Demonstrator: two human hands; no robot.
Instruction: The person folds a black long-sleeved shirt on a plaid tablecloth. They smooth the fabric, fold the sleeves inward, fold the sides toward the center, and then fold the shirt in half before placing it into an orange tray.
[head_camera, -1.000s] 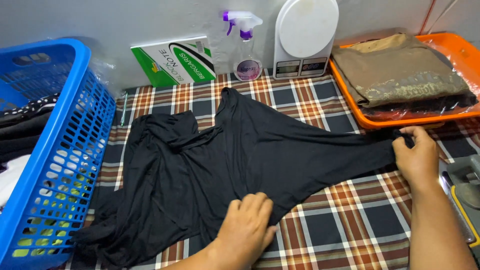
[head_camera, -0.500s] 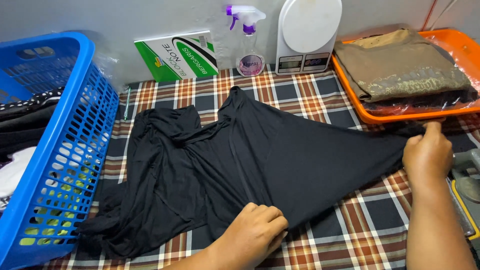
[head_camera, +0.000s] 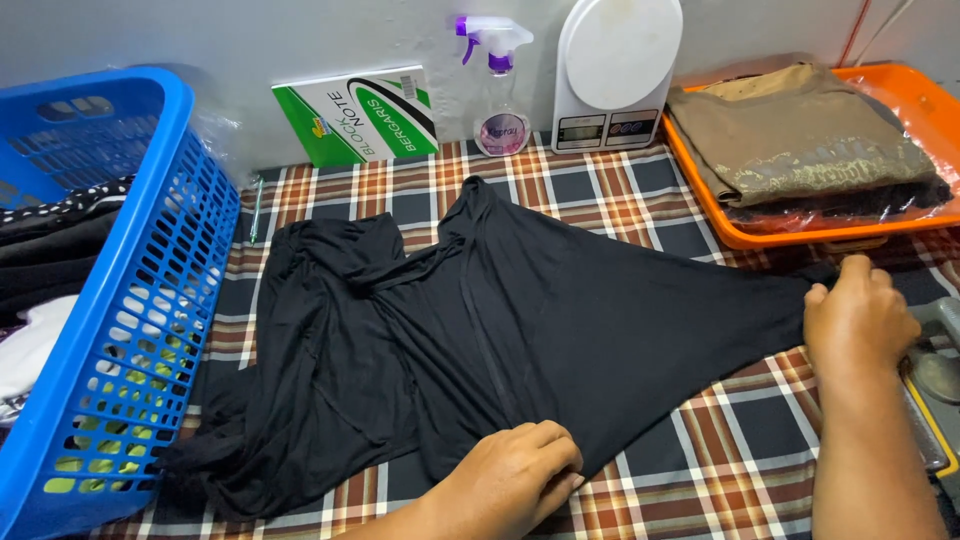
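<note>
Over that last second the right hand (head_camera: 858, 320), pinching the black garment (head_camera: 500, 330) by its right end, had drawn it taut across the checked bench (head_camera: 740, 460) while the left hand (head_camera: 515, 480) gripped its near hem.

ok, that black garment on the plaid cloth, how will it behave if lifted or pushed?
Probably very floppy: the black garment lies in soft folds and bunches at its left side. Likely light and stretchy, since it pulls into a taut point under the right hand. Pushing would probably wrinkle it rather than slide it whole; the left hand pins its near edge on the plaid cloth.
</note>
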